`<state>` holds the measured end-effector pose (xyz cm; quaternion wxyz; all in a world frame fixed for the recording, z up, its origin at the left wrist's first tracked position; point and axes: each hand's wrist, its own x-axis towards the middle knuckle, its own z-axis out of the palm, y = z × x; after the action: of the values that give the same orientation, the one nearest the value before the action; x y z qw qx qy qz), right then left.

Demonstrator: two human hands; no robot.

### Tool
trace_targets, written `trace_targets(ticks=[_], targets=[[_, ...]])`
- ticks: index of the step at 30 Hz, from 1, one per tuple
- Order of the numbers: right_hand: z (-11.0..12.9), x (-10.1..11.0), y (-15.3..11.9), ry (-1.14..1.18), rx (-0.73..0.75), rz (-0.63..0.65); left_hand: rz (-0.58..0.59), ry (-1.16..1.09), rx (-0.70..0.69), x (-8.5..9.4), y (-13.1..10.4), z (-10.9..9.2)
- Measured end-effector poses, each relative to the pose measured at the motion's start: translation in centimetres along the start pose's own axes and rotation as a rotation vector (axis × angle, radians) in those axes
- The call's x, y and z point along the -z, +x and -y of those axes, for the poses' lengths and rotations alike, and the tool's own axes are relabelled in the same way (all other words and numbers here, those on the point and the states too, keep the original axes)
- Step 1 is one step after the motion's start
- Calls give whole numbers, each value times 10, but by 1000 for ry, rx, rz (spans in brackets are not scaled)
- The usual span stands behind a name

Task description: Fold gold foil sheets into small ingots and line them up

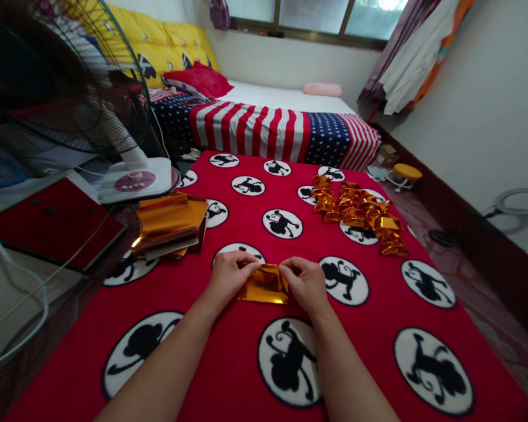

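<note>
A shiny gold foil sheet (264, 291) lies on the red cloth (286, 193) in front of me, its far edge folded or raised. My left hand (232, 275) pinches the far left corner between thumb and fingers. At the far right corner, my right hand (305, 282) pinches the foil in the same way. A stack of flat gold sheets (169, 223) rests at the left edge of the cloth. Several folded gold foil pieces (356, 205) are grouped at the back right.
A fan (134, 176) stands at the left beside a red-topped box (53, 214). Behind the cloth is a bed (268, 129) with a striped cover. To the right are a yellow stool (407, 171) and a ring-shaped lamp (521, 201).
</note>
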<state>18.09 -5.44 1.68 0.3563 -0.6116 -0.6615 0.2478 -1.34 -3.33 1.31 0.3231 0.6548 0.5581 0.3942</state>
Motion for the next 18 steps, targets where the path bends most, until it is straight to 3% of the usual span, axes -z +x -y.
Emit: trace_targets(ticks=[8, 18], targets=[[5, -4, 4, -238, -9, -39, -92, 198, -123, -5, -1, 1], [13, -5, 10, -304, -208, -6, -54, 398, -66, -5, 2, 3]])
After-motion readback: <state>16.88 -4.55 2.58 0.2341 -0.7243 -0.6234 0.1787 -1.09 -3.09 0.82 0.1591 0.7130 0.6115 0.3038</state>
